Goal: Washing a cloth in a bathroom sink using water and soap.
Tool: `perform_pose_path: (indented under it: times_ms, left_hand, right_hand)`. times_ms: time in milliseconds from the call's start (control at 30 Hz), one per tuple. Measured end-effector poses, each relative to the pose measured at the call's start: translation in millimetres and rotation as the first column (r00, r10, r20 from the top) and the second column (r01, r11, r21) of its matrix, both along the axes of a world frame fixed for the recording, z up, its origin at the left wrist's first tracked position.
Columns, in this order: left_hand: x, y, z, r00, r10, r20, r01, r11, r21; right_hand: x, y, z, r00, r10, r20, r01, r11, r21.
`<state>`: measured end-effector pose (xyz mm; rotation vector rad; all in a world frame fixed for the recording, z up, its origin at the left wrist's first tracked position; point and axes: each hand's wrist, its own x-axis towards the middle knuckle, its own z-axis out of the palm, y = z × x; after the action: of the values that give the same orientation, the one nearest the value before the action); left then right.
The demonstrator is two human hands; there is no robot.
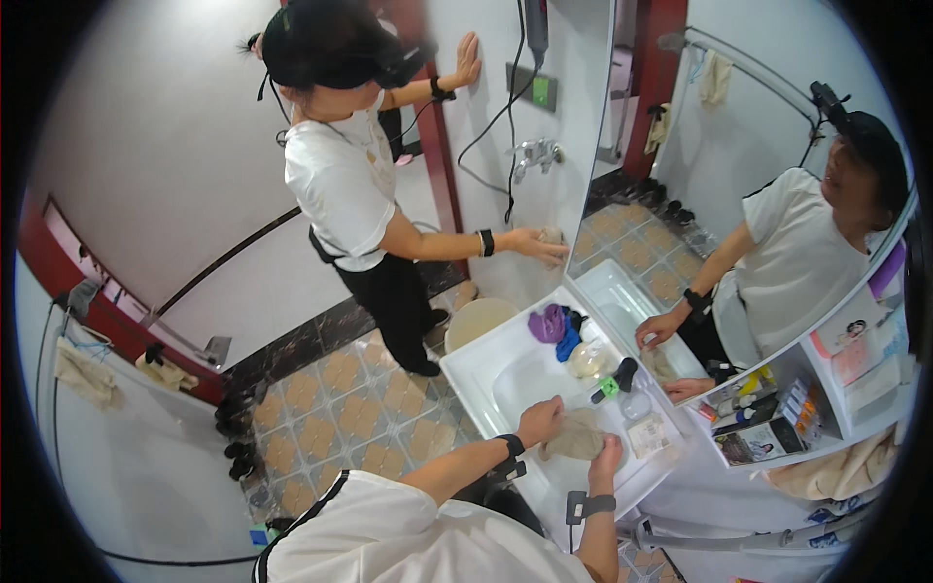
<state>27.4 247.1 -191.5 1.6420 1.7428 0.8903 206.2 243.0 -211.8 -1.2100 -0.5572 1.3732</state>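
A beige-grey cloth (575, 437) is stretched between my two hands above the white washbasin (465, 374). My left hand (540, 422) grips its left end, fingers curled round the edge. At the other end, my right hand (606, 459) pinches the cloth near the basin's right rim. On the back ledge lie a purple cloth (548, 322), a blue cloth (568, 342), a pale yellowish bundle (589, 360) and a black-and-green object (611, 383). Beside them are a clear round container (636, 405) and a flat pale packet (646, 436).
Another person (350, 175) stands across the basin, one hand on the wall, the other holding a pale cloth (551, 236) near it. A wall tap (535, 155) has cords hanging by it. A bucket (480, 323) stands left of the basin; mirror (671, 214) and shelf (777, 428) are right.
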Motion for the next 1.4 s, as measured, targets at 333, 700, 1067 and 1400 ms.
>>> perform_pose_path:
  times_ms: [333,700,1067,1400]
  left_hand:
    - [-20,18,-2,0.948,-0.307,0.079,0.282,0.930,0.236]
    - [-52,36,-12,0.866,-0.495,0.076,0.495,0.869,0.021]
    - [-30,17,8,0.760,-0.643,-0.093,0.645,0.764,-0.013]
    - [-9,10,17,0.820,-0.349,-0.453,0.398,0.917,0.014]
  right_hand:
    - [-54,14,28,0.845,0.255,0.470,-0.321,0.945,0.066]
    - [-55,2,11,0.754,0.286,0.592,-0.360,0.933,0.008]
    - [-57,-12,28,0.679,0.232,0.697,-0.351,0.936,0.031]
    - [-44,-7,28,0.615,0.235,0.753,-0.433,0.898,0.073]
